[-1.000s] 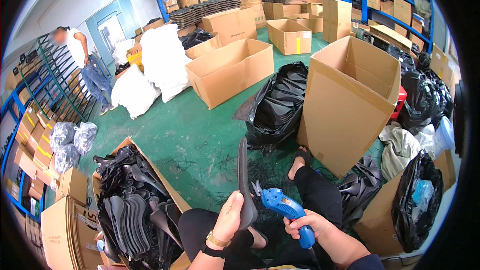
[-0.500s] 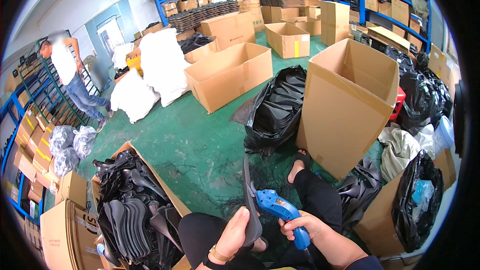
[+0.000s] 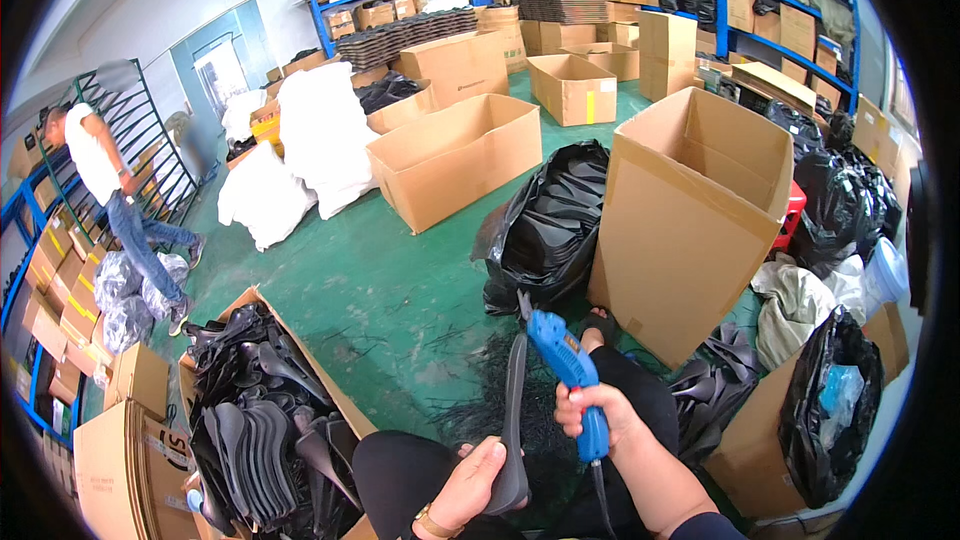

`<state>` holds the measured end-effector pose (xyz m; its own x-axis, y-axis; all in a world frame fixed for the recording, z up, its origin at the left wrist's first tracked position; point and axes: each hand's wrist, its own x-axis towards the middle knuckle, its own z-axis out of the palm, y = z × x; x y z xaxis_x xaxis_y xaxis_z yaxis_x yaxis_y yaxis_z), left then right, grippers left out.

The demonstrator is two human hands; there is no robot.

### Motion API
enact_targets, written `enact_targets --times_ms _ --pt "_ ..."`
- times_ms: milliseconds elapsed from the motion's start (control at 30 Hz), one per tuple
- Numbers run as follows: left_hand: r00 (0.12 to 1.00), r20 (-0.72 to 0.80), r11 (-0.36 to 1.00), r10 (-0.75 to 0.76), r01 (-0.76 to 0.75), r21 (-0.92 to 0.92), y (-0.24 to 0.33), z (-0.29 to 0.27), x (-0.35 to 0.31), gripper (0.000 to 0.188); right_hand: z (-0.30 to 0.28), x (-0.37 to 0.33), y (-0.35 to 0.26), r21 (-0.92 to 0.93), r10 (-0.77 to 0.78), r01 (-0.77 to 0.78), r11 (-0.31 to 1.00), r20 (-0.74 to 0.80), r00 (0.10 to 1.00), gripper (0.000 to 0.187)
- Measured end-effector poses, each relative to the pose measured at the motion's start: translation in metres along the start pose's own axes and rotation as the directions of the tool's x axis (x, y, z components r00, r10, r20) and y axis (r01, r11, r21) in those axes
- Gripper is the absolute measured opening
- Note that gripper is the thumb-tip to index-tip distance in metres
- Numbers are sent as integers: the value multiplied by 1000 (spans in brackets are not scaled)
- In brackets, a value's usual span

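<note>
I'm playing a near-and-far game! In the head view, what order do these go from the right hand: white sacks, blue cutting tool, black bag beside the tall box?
1. Blue cutting tool: held in the right hand.
2. Black bag: on the floor ahead.
3. White sacks: farthest, ahead and to the left.

Blue shelves across back, loaded with boxes. White sacks on green floor, beside open carton. Co-worker at left, near clear bags and green rack. Pale bucket at right, near cloth.
</note>
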<state>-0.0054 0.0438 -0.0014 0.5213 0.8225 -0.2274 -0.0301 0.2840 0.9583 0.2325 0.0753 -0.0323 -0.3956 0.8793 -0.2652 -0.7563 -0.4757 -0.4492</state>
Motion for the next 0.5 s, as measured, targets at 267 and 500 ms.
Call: enact_targets --times_ms 267,500 --pt "999 -13 887 36 -26 460 -10 -10 8 28 38 5 -48 -467 -327 249 849 -92 941 37" --pt "677 -68 179 733 -96 979 21 -9 28 40 39 3 -46 -596 -420 247 764 -169 892 44"
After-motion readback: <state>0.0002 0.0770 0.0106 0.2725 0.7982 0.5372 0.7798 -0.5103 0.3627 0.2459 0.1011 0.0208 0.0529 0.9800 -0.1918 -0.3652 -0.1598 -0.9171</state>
